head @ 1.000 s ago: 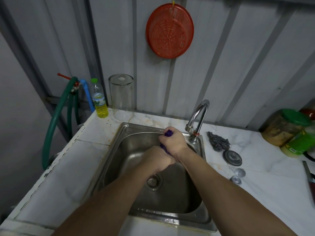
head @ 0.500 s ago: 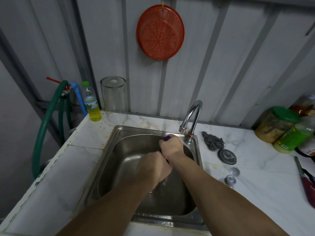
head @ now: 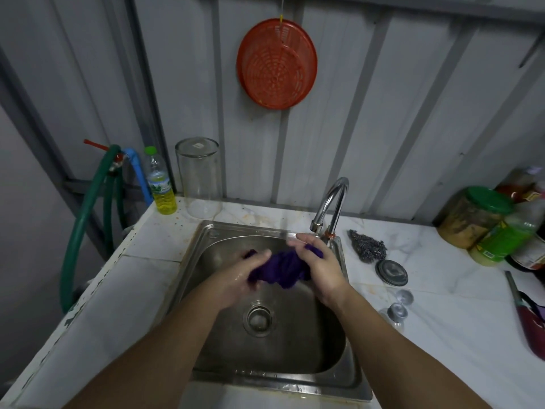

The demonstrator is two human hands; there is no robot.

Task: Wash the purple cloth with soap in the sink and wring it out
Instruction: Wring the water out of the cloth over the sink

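Observation:
The purple cloth (head: 280, 268) is bunched up between both my hands, held above the steel sink (head: 265, 349). My left hand (head: 239, 278) grips its left end, with a bit of cloth poking out past the fingers. My right hand (head: 320, 264) clasps the right end just below the spout of the chrome tap (head: 330, 202). No water stream is visible from the tap. The drain (head: 259, 317) lies directly below the cloth. A bottle of yellow liquid with a green cap (head: 160, 184) stands at the back left corner of the counter.
An upturned clear glass container (head: 199, 177) stands behind the sink. Right of it lie a steel scourer (head: 368, 246), a round metal lid (head: 391, 272) and two small metal caps (head: 399, 305). Jars and bottles (head: 486, 222) crowd the far right. A green hose (head: 88, 208) hangs left. A red basket (head: 277, 64) hangs on the wall.
My hands were pressed together with the cloth almost hidden. They have moved apart, and the bunched cloth now shows between them.

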